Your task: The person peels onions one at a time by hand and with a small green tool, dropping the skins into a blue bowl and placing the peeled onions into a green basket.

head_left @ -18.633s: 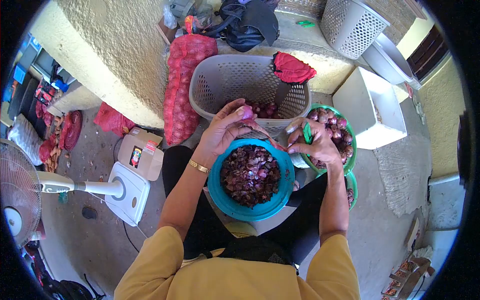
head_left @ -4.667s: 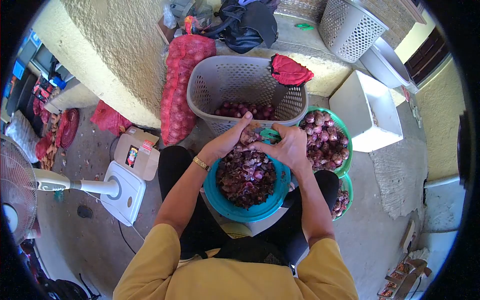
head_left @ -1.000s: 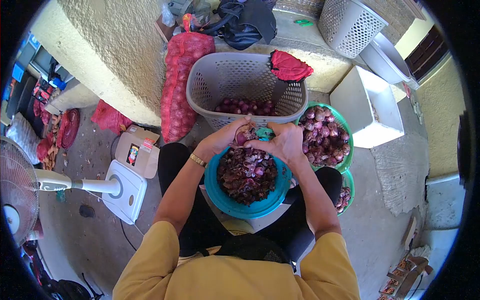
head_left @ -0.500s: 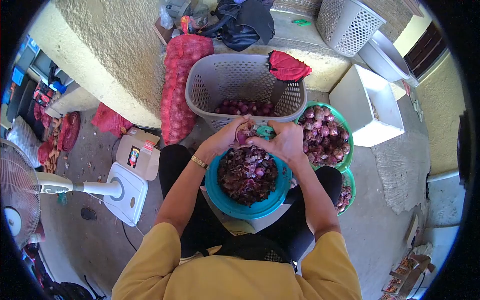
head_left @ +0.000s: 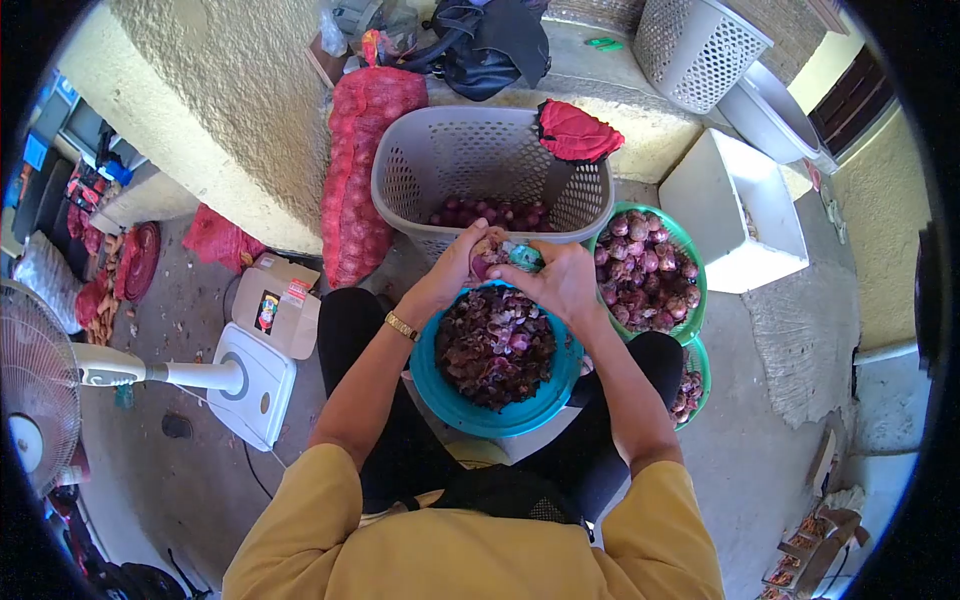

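My left hand point(head_left: 455, 272) is closed around a red onion point(head_left: 480, 264), mostly covered by the fingers. My right hand point(head_left: 562, 278) grips a small teal object point(head_left: 525, 257), possibly a handle; its working end is hidden. Both hands meet above a blue basin point(head_left: 428, 388) between my legs. Dark, loose onion skins point(head_left: 490, 350) fill that basin. Just beyond the hands stands a grey perforated basket point(head_left: 400, 175) with peeled red onions point(head_left: 495, 214) at the bottom. On the right, a green basket point(head_left: 700, 308) holds unpeeled red onions point(head_left: 650, 265).
A red mesh sack point(head_left: 360, 170) of onions leans beside the pillar point(head_left: 215, 110). Another green basket point(head_left: 706, 380) sits by my right knee. A white box point(head_left: 735, 210) stands at right; a fan point(head_left: 40, 390) is at left. A red-and-black cloth point(head_left: 577, 132) hangs on the grey basket's rim.
Both hands have shifted slightly around the onion, with the left fingers raised a little. The teal object has moved slightly left and shows more. The containers have stayed put.
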`<state>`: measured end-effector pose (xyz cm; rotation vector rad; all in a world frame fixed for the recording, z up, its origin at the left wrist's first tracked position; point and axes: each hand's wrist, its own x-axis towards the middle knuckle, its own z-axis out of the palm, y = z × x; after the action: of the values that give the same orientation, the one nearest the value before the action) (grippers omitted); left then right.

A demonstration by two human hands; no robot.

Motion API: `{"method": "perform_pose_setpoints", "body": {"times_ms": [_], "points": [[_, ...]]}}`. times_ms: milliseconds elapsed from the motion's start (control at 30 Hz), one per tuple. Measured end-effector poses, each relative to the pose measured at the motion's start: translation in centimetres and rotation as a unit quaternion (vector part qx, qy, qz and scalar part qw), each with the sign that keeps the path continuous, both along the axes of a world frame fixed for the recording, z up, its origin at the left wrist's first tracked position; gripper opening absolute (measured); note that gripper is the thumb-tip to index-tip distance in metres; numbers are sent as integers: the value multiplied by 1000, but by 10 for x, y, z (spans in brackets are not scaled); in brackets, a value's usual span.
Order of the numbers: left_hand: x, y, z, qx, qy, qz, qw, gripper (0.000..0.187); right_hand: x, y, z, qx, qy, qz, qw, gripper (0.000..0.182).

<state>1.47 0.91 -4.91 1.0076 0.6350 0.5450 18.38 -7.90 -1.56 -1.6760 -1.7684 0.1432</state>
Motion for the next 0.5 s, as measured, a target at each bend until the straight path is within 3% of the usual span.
{"method": "perform_pose_setpoints", "body": {"times_ms": [67,133,233,300,500], "points": [[-1,-3,0,-4,-18,4,1000,47,-2,1,-3,12,6,5,1000,59],[0,-5,2,-6,-37,5,999,48,-11,-3,0,12,104,21,994,53],[6,-13,6,17,-38,69,997,48,-16,-3,-5,-11,121,18,992,47],[12,-14,4,87,-89,118,985,49,-18,-2,-2,0,121,18,992,47],[17,-24,7,236,-47,172,955,52,-16,3,-1,-5,182,-2,983,48]]}}
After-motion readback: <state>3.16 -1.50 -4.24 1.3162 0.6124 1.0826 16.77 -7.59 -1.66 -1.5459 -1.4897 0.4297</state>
